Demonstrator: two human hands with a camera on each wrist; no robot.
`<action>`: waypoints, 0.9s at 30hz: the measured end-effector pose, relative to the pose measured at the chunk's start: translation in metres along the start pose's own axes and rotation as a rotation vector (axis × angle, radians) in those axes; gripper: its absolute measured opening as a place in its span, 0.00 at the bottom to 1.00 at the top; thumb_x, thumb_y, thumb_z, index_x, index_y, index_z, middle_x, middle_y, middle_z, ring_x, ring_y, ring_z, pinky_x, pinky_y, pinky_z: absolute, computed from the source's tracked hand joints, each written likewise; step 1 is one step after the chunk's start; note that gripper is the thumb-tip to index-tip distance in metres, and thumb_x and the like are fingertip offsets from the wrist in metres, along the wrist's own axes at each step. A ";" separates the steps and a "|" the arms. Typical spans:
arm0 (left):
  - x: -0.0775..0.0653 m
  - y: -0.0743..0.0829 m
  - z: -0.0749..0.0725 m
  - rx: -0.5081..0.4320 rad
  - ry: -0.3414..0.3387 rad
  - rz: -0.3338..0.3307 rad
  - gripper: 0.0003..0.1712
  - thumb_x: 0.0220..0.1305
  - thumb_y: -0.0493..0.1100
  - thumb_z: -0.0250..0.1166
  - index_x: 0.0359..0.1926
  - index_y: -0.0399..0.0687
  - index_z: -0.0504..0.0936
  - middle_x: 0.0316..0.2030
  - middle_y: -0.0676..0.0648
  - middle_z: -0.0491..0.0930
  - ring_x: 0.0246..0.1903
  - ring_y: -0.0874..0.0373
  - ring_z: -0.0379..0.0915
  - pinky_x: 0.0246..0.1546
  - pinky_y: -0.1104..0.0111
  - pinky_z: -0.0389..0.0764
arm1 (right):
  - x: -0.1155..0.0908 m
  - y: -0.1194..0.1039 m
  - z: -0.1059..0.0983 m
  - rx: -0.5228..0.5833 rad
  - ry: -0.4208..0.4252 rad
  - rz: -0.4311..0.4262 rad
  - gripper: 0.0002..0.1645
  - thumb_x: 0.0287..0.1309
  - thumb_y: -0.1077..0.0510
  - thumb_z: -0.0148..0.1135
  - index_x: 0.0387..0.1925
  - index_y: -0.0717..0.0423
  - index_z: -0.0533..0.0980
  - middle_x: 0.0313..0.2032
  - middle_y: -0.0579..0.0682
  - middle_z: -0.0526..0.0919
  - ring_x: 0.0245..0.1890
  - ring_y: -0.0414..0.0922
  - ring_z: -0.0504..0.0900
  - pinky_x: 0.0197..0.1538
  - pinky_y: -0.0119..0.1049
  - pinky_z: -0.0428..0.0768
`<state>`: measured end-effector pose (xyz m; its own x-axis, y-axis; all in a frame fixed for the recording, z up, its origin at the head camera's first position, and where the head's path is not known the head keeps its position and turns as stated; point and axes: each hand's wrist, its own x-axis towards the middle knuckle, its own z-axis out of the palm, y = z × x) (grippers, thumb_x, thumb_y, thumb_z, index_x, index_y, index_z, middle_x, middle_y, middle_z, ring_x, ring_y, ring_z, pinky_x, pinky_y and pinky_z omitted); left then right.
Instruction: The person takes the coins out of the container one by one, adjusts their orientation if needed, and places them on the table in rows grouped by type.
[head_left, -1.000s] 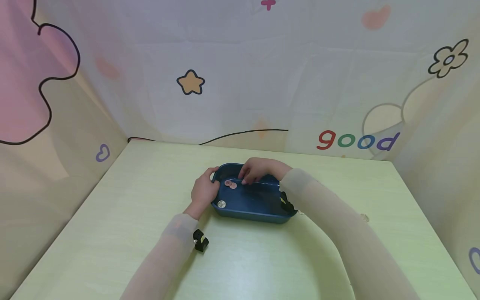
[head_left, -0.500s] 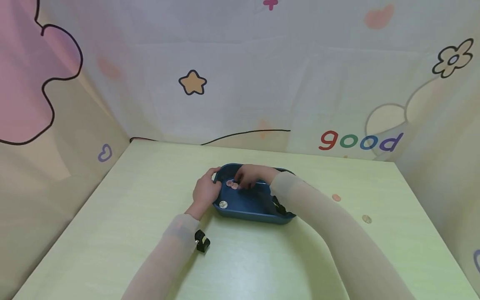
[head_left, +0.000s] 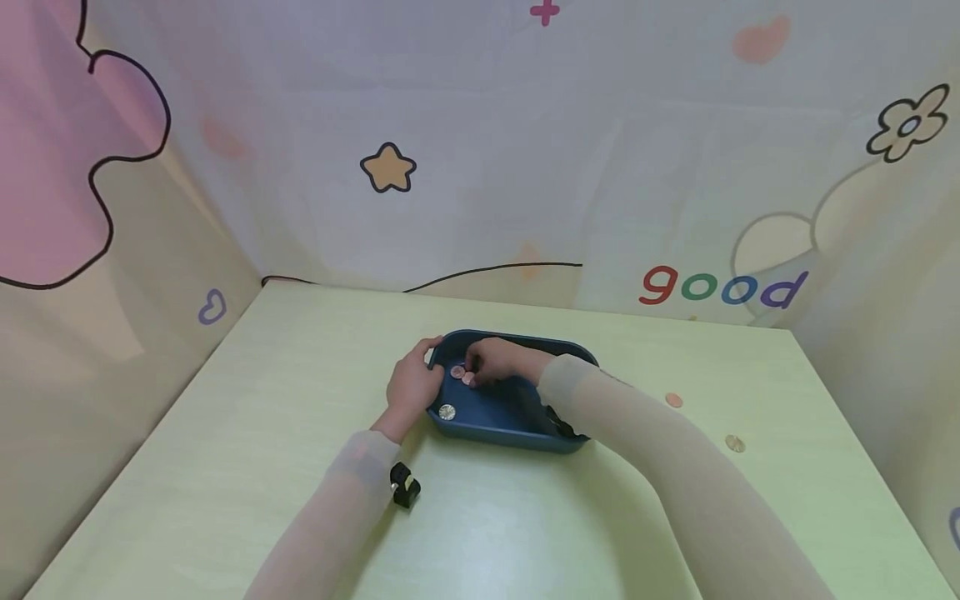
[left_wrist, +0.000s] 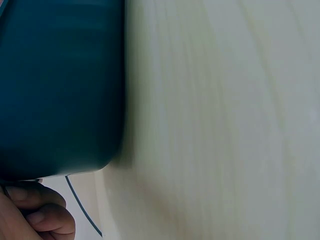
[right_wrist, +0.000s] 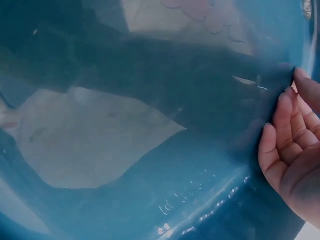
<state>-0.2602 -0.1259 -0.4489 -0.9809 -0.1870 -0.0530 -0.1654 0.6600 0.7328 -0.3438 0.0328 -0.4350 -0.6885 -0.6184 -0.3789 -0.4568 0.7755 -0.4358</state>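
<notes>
A dark blue tray stands on the table. My left hand grips its left end, thumb over the rim; the left wrist view shows curled fingers under the tray's edge. Inside the tray, my right hand reaches down from the right and pinches a copper-coloured coin between thumb and fingertips. In the right wrist view, a sliver of that coin shows at the thumb tip. Another copper-coloured coin lies just left of it. A silvery coin lies in the tray's near left corner.
To the right of the tray, a copper-coloured coin and a pale gold coin lie on the table. The right sleeve covers part of the tray's right end. A printed cloth hangs behind the table.
My right hand has moved left and down to the copper-coloured coins in the tray. The right forearm's shift has uncovered a coin on the table. My left hand stays on the rim.
</notes>
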 end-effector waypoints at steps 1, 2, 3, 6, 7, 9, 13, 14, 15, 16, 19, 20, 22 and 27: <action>0.000 0.000 0.000 -0.002 0.005 0.003 0.32 0.66 0.38 0.56 0.72 0.57 0.73 0.17 0.53 0.60 0.17 0.59 0.60 0.18 0.70 0.57 | 0.000 0.000 0.000 0.003 0.004 -0.006 0.15 0.64 0.59 0.67 0.50 0.61 0.79 0.37 0.54 0.84 0.30 0.41 0.80 0.36 0.29 0.75; 0.000 0.000 0.000 -0.003 0.009 0.006 0.32 0.66 0.38 0.56 0.72 0.56 0.73 0.17 0.53 0.60 0.17 0.59 0.60 0.18 0.70 0.56 | -0.001 0.000 0.000 0.007 0.006 -0.013 0.15 0.64 0.59 0.67 0.50 0.61 0.79 0.36 0.54 0.83 0.29 0.41 0.80 0.35 0.29 0.76; 0.000 0.001 0.000 -0.005 0.012 0.007 0.32 0.66 0.38 0.56 0.72 0.56 0.73 0.17 0.53 0.60 0.17 0.59 0.60 0.18 0.70 0.56 | -0.001 0.000 0.000 0.011 0.008 -0.020 0.15 0.65 0.60 0.67 0.51 0.61 0.78 0.36 0.53 0.83 0.29 0.41 0.79 0.35 0.29 0.76; -0.001 0.001 0.000 -0.004 0.009 0.008 0.32 0.66 0.38 0.56 0.72 0.55 0.73 0.17 0.53 0.60 0.18 0.59 0.61 0.19 0.70 0.57 | -0.002 0.001 0.001 0.020 0.009 -0.037 0.14 0.65 0.60 0.66 0.51 0.60 0.79 0.33 0.51 0.81 0.28 0.41 0.78 0.34 0.29 0.76; -0.001 0.001 0.001 -0.002 0.008 0.006 0.32 0.66 0.38 0.56 0.72 0.55 0.73 0.17 0.53 0.60 0.18 0.59 0.61 0.19 0.69 0.57 | -0.002 0.001 0.001 0.021 0.009 -0.042 0.13 0.66 0.61 0.65 0.50 0.60 0.79 0.33 0.51 0.80 0.28 0.40 0.78 0.34 0.29 0.76; -0.001 0.001 0.001 0.001 0.006 0.004 0.32 0.66 0.38 0.56 0.72 0.55 0.73 0.18 0.53 0.60 0.18 0.59 0.61 0.19 0.70 0.57 | -0.002 0.001 0.002 0.015 0.007 -0.049 0.12 0.66 0.61 0.64 0.49 0.59 0.79 0.32 0.49 0.79 0.27 0.40 0.77 0.34 0.28 0.74; -0.001 0.000 0.000 0.002 0.008 0.001 0.32 0.67 0.38 0.56 0.72 0.55 0.73 0.18 0.53 0.60 0.18 0.59 0.60 0.20 0.69 0.56 | 0.000 -0.001 0.004 -0.022 0.002 -0.057 0.09 0.68 0.59 0.63 0.46 0.59 0.79 0.32 0.49 0.78 0.28 0.40 0.76 0.34 0.29 0.73; -0.001 0.000 0.000 0.002 0.008 0.001 0.32 0.67 0.38 0.56 0.72 0.55 0.73 0.17 0.53 0.60 0.18 0.59 0.60 0.19 0.69 0.56 | 0.000 -0.002 0.004 -0.038 0.002 -0.058 0.09 0.68 0.58 0.63 0.45 0.59 0.79 0.32 0.49 0.79 0.29 0.41 0.76 0.35 0.29 0.73; -0.002 0.000 0.000 0.001 0.007 0.000 0.32 0.67 0.38 0.56 0.72 0.55 0.73 0.17 0.53 0.60 0.18 0.59 0.60 0.20 0.69 0.56 | 0.000 -0.003 0.004 -0.057 0.000 -0.058 0.08 0.68 0.58 0.63 0.44 0.59 0.79 0.33 0.50 0.79 0.29 0.41 0.76 0.35 0.29 0.73; -0.002 -0.001 0.000 0.001 0.006 -0.001 0.32 0.67 0.38 0.56 0.72 0.55 0.73 0.17 0.53 0.60 0.18 0.58 0.60 0.20 0.69 0.56 | 0.000 -0.004 0.003 -0.077 0.000 -0.059 0.08 0.68 0.58 0.64 0.43 0.60 0.79 0.33 0.50 0.80 0.30 0.41 0.76 0.35 0.30 0.73; -0.002 -0.001 0.000 0.001 0.006 -0.007 0.32 0.67 0.38 0.56 0.72 0.55 0.73 0.18 0.52 0.60 0.19 0.58 0.60 0.20 0.69 0.56 | 0.000 -0.008 0.002 -0.144 0.006 -0.063 0.08 0.66 0.58 0.66 0.40 0.59 0.80 0.34 0.50 0.81 0.31 0.41 0.76 0.37 0.30 0.73; -0.002 -0.001 0.000 0.002 0.005 -0.009 0.32 0.67 0.38 0.56 0.72 0.56 0.73 0.18 0.52 0.60 0.19 0.58 0.60 0.20 0.69 0.56 | 0.000 -0.009 0.001 -0.161 0.008 -0.063 0.08 0.65 0.58 0.67 0.39 0.59 0.80 0.34 0.51 0.82 0.31 0.41 0.76 0.38 0.30 0.73; -0.002 -0.001 0.000 0.001 0.004 -0.012 0.32 0.67 0.38 0.56 0.72 0.56 0.72 0.18 0.52 0.60 0.19 0.58 0.61 0.20 0.69 0.57 | -0.001 -0.011 -0.001 -0.180 0.008 -0.061 0.08 0.64 0.57 0.69 0.38 0.59 0.81 0.34 0.50 0.82 0.32 0.41 0.76 0.39 0.30 0.73; -0.001 0.000 0.000 0.005 0.008 -0.004 0.32 0.67 0.38 0.56 0.72 0.56 0.73 0.18 0.53 0.60 0.19 0.59 0.61 0.20 0.69 0.57 | 0.000 -0.012 -0.004 -0.173 -0.008 -0.056 0.06 0.63 0.58 0.70 0.33 0.57 0.81 0.30 0.47 0.80 0.32 0.41 0.75 0.38 0.29 0.71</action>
<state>-0.2588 -0.1259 -0.4488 -0.9795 -0.1952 -0.0501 -0.1695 0.6632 0.7290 -0.3401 0.0244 -0.4268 -0.6549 -0.6619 -0.3647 -0.5848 0.7495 -0.3102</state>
